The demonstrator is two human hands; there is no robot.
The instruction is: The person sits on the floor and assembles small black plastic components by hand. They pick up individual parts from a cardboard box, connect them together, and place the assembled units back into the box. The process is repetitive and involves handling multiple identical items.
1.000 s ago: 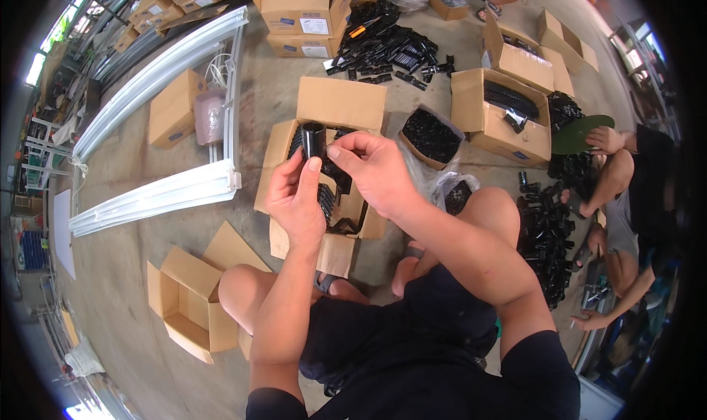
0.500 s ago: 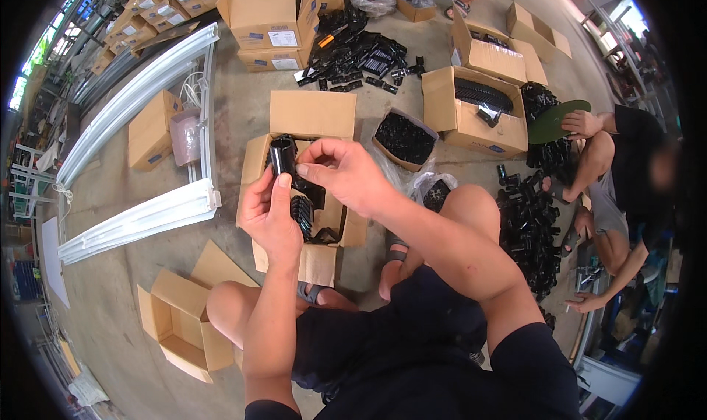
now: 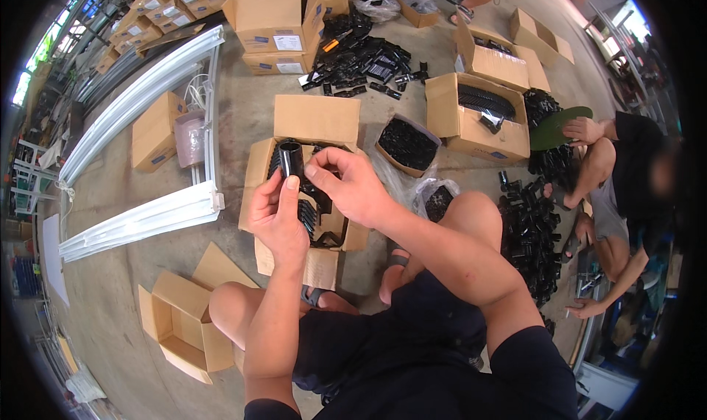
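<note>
My left hand (image 3: 278,217) pinches a short black cylindrical tube (image 3: 292,160) between thumb and fingers, holding it upright with its open end up. Close beside the tube, my right hand (image 3: 357,188) has its thumb and forefinger pressed together. Whatever is between those fingertips is too small to make out. Beneath both hands stands an open cardboard box (image 3: 317,118), its flaps folded out, with black parts (image 3: 305,214) inside, partly hidden by my hands.
A small open carton (image 3: 406,141) of tiny black pieces and a plastic bag (image 3: 434,195) lie to the right. Black fittings are heaped farther off (image 3: 368,59) and beside a co-worker (image 3: 641,169). An opened carton (image 3: 180,331) and white metal rails (image 3: 140,221) are on the left.
The view has shifted slightly. Both hands and the tube have moved a little to the right and nearer to me; the left hand keeps its grip on the tube.
</note>
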